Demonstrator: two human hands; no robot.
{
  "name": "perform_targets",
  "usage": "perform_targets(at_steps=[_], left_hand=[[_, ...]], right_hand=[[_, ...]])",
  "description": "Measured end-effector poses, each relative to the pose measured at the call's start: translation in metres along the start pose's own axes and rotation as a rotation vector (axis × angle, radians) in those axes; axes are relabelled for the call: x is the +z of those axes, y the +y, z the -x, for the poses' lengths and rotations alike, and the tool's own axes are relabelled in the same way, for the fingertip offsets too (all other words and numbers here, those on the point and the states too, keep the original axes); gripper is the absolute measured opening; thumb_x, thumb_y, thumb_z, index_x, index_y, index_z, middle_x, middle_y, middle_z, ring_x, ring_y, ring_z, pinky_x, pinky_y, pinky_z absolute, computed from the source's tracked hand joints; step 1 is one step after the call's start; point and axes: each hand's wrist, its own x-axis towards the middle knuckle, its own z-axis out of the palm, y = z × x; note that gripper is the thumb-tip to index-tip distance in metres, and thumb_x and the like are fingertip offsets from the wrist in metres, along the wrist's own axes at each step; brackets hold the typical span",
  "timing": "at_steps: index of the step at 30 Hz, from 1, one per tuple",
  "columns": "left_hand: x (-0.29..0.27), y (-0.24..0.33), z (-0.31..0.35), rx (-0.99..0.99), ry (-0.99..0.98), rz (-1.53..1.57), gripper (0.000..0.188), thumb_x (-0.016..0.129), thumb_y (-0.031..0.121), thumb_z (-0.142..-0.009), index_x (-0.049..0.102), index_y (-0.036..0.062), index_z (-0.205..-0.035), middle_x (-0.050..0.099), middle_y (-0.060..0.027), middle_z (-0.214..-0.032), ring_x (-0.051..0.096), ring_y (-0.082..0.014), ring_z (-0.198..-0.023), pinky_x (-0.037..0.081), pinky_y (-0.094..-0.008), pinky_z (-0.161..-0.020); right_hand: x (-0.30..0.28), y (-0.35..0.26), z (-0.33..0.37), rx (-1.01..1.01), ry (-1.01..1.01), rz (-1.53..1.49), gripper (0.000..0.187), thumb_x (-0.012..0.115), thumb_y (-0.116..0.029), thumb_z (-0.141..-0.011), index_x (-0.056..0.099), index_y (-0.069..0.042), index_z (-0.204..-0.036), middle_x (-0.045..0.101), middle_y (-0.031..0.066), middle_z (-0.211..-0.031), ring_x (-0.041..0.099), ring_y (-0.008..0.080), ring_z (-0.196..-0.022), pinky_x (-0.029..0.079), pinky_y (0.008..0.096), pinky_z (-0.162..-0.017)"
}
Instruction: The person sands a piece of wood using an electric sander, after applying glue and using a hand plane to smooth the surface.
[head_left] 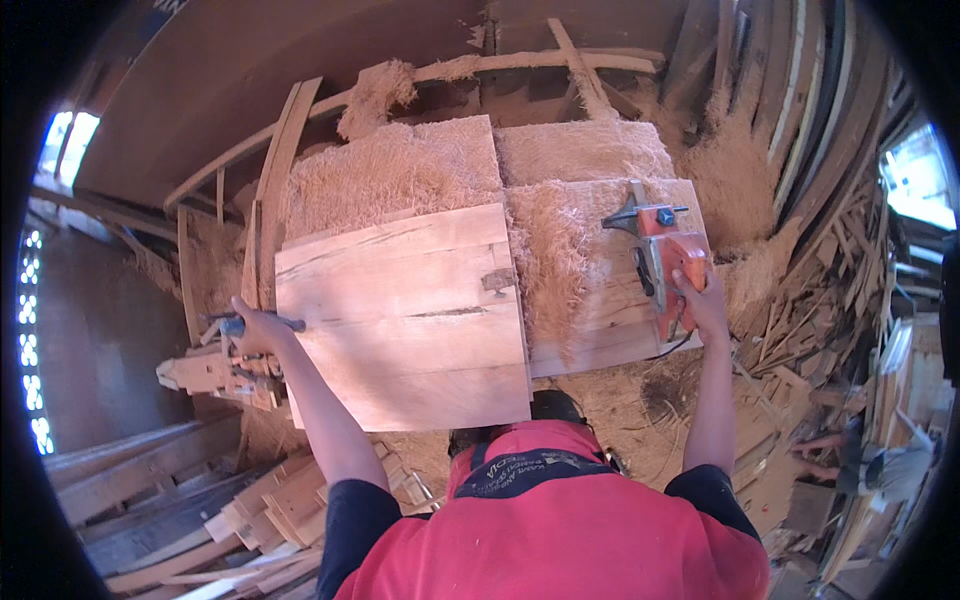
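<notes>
A wide wooden panel (405, 320) made of joined boards lies on a workbench covered in wood shavings (400, 165). My left hand (258, 328) is at the panel's left edge, closed around a dark-handled tool (250, 322) whose far end is hidden. My right hand (703, 300) grips the handle of an orange electric planer (665, 255) that rests on the boards at the bench's right end. A small dark metal piece (499, 281) sits at the panel's right edge.
Offcuts and planks are heaped on the floor at left (230, 500) and right (800, 330). Curved planks (280, 170) lean behind the bench. Another person's hand and arm (840, 450) show at lower right. Shavings pile at the back right (735, 170).
</notes>
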Motion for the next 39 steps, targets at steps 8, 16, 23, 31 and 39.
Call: perform_targets(at_steps=[8,16,23,31,39], left_hand=[[-0.029,-0.062,-0.070,-0.361,-0.747,0.578,0.021,0.072,0.006,-0.087,0.052,0.0073,-0.089,0.057,-0.0028,-0.077,0.055,-0.0113,-0.067,0.044,-0.0281,-0.056],[-0.128,0.050,0.065,0.513,-0.478,0.028,0.074,0.086,0.026,-0.080,0.049,-0.0030,-0.137,0.056,-0.0189,-0.132,0.055,-0.0313,-0.118,0.043,-0.0411,-0.104],[-0.308,0.199,0.277,0.837,-1.433,0.255,0.067,0.085,0.024,-0.074,0.059,0.0060,-0.133,0.061,-0.0163,-0.130,0.056,-0.0355,-0.125,0.043,-0.0454,-0.109],[-0.400,0.165,0.245,0.463,-1.534,0.079,0.053,0.078,0.015,-0.079,0.062,0.0088,-0.129,0.066,-0.0157,-0.113,0.063,-0.0350,-0.108,0.049,-0.0433,-0.093],[-0.400,0.167,0.267,0.533,-1.313,0.097,0.054,0.081,0.015,-0.077,0.063,0.0077,-0.127,0.066,-0.0131,-0.119,0.061,-0.0327,-0.116,0.047,-0.0420,-0.100]], right_hand=[[-0.020,-0.010,0.024,0.019,0.016,-0.173,0.024,0.073,-0.026,-0.093,0.062,-0.007,-0.102,0.058,-0.0014,-0.073,0.050,0.0055,-0.050,0.040,0.0235,-0.042],[-0.037,-0.076,0.179,0.092,-0.278,-0.556,0.048,0.052,-0.053,-0.101,0.058,-0.005,-0.105,0.060,0.0056,-0.073,0.054,0.0134,-0.049,0.044,0.0268,-0.042],[0.016,-0.088,0.251,0.068,-0.881,-0.140,0.053,0.053,-0.055,-0.100,0.057,-0.005,-0.119,0.061,0.0055,-0.078,0.057,0.0120,-0.058,0.048,0.0268,-0.046],[0.097,-0.092,0.297,0.016,-1.537,0.138,0.042,0.050,-0.045,-0.105,0.058,-0.005,-0.112,0.055,-0.0006,-0.080,0.054,0.0063,-0.064,0.044,0.0209,-0.054],[0.089,-0.091,0.279,-0.798,-1.354,0.325,0.046,0.075,-0.039,-0.088,0.061,0.000,-0.108,0.065,0.0082,-0.084,0.062,0.0169,-0.068,0.052,0.0325,-0.063]])
